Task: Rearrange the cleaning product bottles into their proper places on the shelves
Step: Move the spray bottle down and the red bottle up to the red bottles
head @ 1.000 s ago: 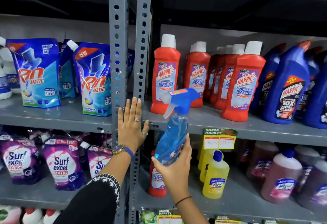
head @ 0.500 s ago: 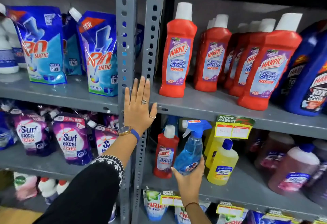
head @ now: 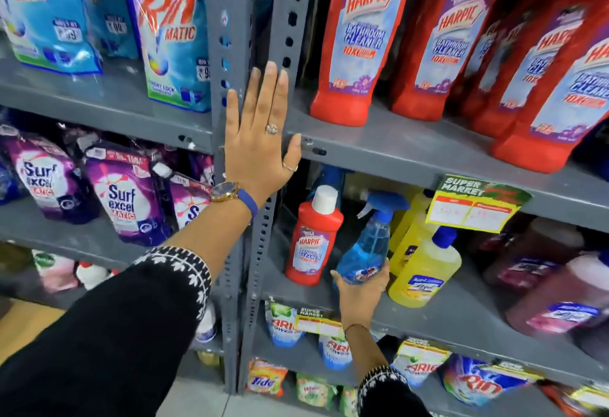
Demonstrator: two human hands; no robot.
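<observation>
The right hand (head: 361, 288) is gripping the base of a blue spray bottle (head: 365, 248), with the fingers curling around its lower body from below and the thumb showing on the left side. The bottle is leaning slightly to the right, its blue trigger head pointing left, and it is sitting over the front part of the middle shelf (head: 461, 314) on the right-hand rack. Whether its base is touching the shelf cannot be told, since the hand is covering it. Just to its left a small red bottle (head: 313, 242) with a white cap is standing upright; just to its right a yellow bottle (head: 425, 268) with a blue cap is standing, tilted a little. Farther right, pinkish bottles (head: 560, 301) are appearing blurred.

The left hand (head: 260, 140) is lying flat and wide open, fingers spread and pointing up, pressing against the grey slotted upright (head: 230, 21) between the two racks, the thumb reaching the edge of the upper shelf (head: 412, 153). It is holding nothing. A ring, a watch and a blue band are showing on that hand and wrist, above a black sleeve (head: 115, 334).

On the upper shelf large red bottles (head: 356, 37) are standing in a row. A yellow price tag (head: 474, 205) is hanging from that shelf's edge. To the left, blue pouches (head: 171, 31) are standing above purple pouches (head: 122, 199).
</observation>
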